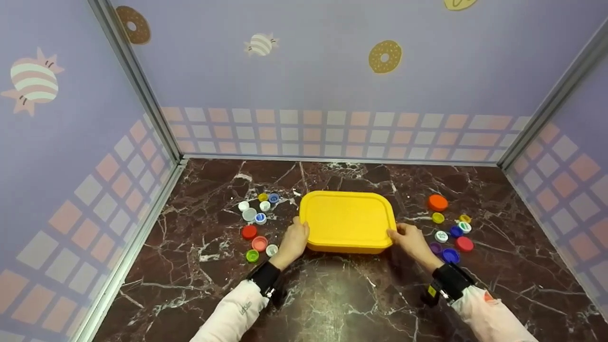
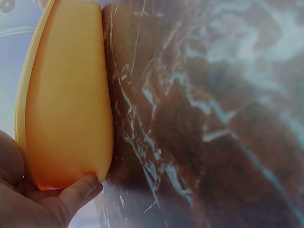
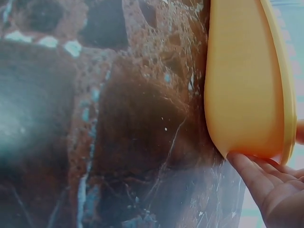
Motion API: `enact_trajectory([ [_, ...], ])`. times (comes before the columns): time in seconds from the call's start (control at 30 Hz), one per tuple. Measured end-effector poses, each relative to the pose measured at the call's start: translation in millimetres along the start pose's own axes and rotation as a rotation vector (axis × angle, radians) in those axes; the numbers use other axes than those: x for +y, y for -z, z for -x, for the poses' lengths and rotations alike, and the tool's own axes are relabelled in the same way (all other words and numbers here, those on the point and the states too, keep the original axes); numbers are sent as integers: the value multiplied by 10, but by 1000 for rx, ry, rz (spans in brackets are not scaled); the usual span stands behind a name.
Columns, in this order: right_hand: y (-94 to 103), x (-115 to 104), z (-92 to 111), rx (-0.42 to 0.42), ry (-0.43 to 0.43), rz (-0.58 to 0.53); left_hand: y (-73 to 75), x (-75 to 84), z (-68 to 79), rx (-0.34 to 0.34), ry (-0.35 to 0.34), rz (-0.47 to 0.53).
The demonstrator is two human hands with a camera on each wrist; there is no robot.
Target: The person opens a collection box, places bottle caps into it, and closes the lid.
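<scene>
A yellow lidded plastic box (image 1: pixel 349 219) stands on the dark marbled table, its lid on top. At its left end my left hand (image 1: pixel 293 241) grips the side, thumb by the lid rim. My right hand (image 1: pixel 414 242) holds the opposite end in the same way. In the left wrist view, fingers (image 2: pixel 78 192) press the box wall (image 2: pixel 71 109) low down, near the tabletop. The right wrist view has fingers (image 3: pixel 247 171) against the lower corner of the box wall (image 3: pixel 247 85). What the box contains is hidden by the lid.
Left of the box lies a loose group of bottle caps, among them a red cap (image 1: pixel 249 232) and a green cap (image 1: pixel 252 256). Another group lies on the right, with an orange cap (image 1: pixel 437 203) and a blue cap (image 1: pixel 450 255). Patterned walls (image 1: pixel 323 85) enclose the table.
</scene>
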State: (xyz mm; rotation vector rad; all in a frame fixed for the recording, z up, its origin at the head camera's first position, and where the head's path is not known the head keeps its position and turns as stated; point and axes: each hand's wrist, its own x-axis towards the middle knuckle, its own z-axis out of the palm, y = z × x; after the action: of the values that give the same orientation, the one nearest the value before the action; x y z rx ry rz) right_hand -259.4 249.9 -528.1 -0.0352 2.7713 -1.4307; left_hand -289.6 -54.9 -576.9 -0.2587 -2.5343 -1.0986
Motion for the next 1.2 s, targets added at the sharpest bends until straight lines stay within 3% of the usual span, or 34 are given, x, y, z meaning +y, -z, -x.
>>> enact_trajectory([
  [0.13,1,0,39,-11,6,-8,63,52,58,26,-46,7],
  [0.17,-1,0,46,-12,2,-11,152,158,83,8,-30,9],
  [0.27,-6,6,54,-20,5,0,214,213,120,5,-48,-17],
  [0.43,-25,8,60,-17,-4,12,295,272,128,-62,-10,-75],
  [0.63,-16,-11,54,-12,22,26,382,260,86,-155,29,-29],
  [0.87,14,-23,75,-77,-34,-51,466,224,9,-239,104,-6],
  [1.07,51,-59,99,-68,-1,106,526,223,-99,-239,147,14],
  [1.2,68,-96,72,7,54,203,537,248,-159,-224,146,-9],
])
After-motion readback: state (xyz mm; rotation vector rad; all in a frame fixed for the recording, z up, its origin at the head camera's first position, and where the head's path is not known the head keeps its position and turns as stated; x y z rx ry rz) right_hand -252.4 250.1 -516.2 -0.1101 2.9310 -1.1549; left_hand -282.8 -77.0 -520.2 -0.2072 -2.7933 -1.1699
